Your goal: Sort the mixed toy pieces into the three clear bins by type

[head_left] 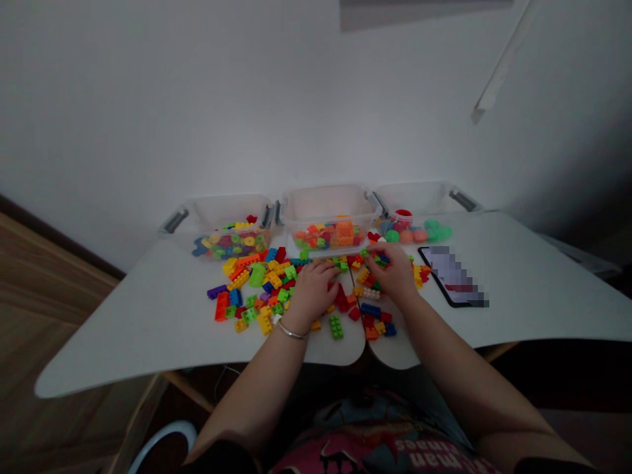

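A spread of loose colourful toy building bricks [274, 278] lies on the white table in front of me. My left hand [316, 289] rests over the middle of the pile, palm down, fingers stretched towards a green brick [342, 264]; nothing shows in its grasp. My right hand [395, 268] is at the right side of the pile, with thumb and forefinger closed around a small green building brick [364, 253]. Its other fingers are partly hidden. A green eight-stud brick [336, 326] and a dark blue brick [370, 310] lie nearer the front edge.
Three clear plastic bins stand along the wall: the left bin [224, 204] and middle bin [328, 197] hold colourful pieces, the right bin [419, 194] holds balls and a red cup [403, 214]. A phone [451, 276] lies right of my right hand. A seam divides the table [518, 283].
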`<state>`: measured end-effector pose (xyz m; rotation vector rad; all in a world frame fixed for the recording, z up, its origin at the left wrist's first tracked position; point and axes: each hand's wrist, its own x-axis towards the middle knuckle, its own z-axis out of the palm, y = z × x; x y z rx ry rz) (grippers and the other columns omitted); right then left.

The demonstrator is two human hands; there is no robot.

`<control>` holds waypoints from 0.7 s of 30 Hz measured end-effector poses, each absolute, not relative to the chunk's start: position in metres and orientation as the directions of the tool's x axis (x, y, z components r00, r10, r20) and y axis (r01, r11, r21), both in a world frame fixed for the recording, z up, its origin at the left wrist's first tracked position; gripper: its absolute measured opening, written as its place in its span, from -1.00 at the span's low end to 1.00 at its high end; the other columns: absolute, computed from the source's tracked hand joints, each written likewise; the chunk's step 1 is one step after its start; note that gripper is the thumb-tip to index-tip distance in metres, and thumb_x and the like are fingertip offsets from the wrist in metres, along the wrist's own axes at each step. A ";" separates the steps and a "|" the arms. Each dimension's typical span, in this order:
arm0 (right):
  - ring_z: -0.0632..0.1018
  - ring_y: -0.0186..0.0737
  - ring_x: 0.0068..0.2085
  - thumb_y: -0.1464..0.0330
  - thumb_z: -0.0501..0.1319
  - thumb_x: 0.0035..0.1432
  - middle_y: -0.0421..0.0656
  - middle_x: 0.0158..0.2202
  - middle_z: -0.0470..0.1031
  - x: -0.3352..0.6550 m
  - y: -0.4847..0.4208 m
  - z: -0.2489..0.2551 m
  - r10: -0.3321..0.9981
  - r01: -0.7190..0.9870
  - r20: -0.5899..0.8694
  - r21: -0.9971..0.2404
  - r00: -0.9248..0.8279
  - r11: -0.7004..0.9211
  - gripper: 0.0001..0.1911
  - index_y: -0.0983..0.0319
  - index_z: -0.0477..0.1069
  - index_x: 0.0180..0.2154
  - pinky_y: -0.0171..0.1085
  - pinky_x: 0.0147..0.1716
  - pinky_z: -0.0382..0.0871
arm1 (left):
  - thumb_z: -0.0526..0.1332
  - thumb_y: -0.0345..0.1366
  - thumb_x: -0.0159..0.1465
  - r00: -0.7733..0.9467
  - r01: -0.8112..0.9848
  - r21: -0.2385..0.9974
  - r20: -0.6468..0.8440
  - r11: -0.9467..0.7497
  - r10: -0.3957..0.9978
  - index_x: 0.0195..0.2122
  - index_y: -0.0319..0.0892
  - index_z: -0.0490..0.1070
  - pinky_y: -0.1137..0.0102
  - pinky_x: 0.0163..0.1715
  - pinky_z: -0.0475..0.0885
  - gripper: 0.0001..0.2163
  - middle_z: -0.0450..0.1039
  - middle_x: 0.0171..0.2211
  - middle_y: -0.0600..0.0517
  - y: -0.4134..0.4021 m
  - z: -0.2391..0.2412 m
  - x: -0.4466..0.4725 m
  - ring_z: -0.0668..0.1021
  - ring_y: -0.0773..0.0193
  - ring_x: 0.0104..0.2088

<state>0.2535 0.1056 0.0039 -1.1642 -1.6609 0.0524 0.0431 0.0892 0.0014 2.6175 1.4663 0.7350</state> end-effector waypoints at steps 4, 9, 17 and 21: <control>0.51 -0.18 -0.29 0.25 0.22 0.14 -0.13 -0.30 0.53 0.256 0.119 0.037 0.631 0.612 0.769 -0.548 0.101 0.570 -0.85 0.17 0.44 -0.26 -0.13 -0.23 0.44 | 0.19 -0.33 0.26 0.435 0.794 0.272 0.372 -0.544 0.820 -0.05 -0.15 0.53 0.12 0.16 0.33 -0.74 0.51 0.04 -0.04 0.088 0.002 0.042 0.47 0.08 0.08; 0.49 -0.30 -0.34 0.19 0.23 0.14 -0.20 -0.32 0.50 0.248 0.163 0.090 0.635 0.508 0.761 -0.601 0.130 0.617 -0.78 0.17 0.43 -0.24 -0.24 -0.27 0.43 | 0.18 -0.31 0.27 0.421 0.800 0.278 0.370 -0.531 0.828 -0.05 -0.14 0.54 0.11 0.15 0.34 -0.75 0.51 0.05 -0.02 0.089 0.002 0.043 0.46 0.06 0.08; 0.50 -0.28 -0.33 0.33 0.24 0.12 -0.16 -0.31 0.54 0.227 0.227 0.119 0.787 0.575 0.616 -0.658 0.037 0.487 -0.88 0.23 0.46 -0.28 -0.22 -0.23 0.41 | 0.19 -0.31 0.27 0.423 0.797 0.279 0.375 -0.535 0.825 -0.06 -0.13 0.54 0.13 0.17 0.33 -0.76 0.52 0.03 -0.02 0.088 0.001 0.042 0.45 0.08 0.08; 0.54 -0.19 -0.29 0.40 0.28 0.05 -0.08 -0.29 0.59 0.220 0.230 0.110 0.891 0.748 0.444 -0.559 -0.094 0.358 -0.88 0.25 0.51 -0.30 -0.16 -0.18 0.42 | 0.19 -0.31 0.27 0.422 0.799 0.275 0.379 -0.536 0.823 -0.06 -0.14 0.54 0.13 0.17 0.33 -0.76 0.52 0.03 -0.02 0.088 0.000 0.041 0.45 0.08 0.08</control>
